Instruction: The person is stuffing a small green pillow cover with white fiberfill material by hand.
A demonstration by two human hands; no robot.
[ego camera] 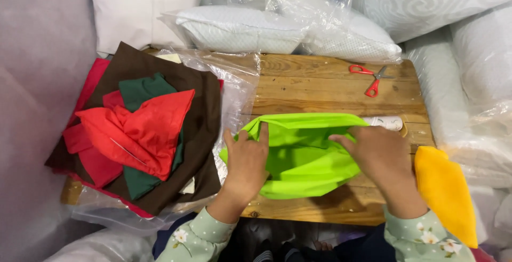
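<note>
Head view: I've got both hands on the lime-green fabric cover (301,158), which lies on the wooden tabletop (330,83) right in front of me. Left hand (246,162) is flat on the cover's left end, fingers spread, index pointing up toward the top fold. Right hand (380,158) sits on the right end, fingers curled and pinching the upper edge of the cloth; can't tell if thumb is under the layer or on top.

Step in hand, as I judge it: opening or smoothing the cover, w/ the mouth pulled apart between the two hands. Fabric looks slack and bunched in the middle, so the next move prob calls for a firm hold at the right-hand edge while the left keeps its end pinned, both pulling apart evenly.

Around the hands: just left of the left hand, a pile of cloth pieces, red (136,131), dark green and brown, on clear plastic sheeting (237,89). Just right of the right hand, an orange-yellow cushion (445,190). Beyond the right hand, well apart, red-handled scissors (372,78); a white roll (385,122) near its fingertips. Past the far edge, white pillows in plastic bags (240,27).
</note>
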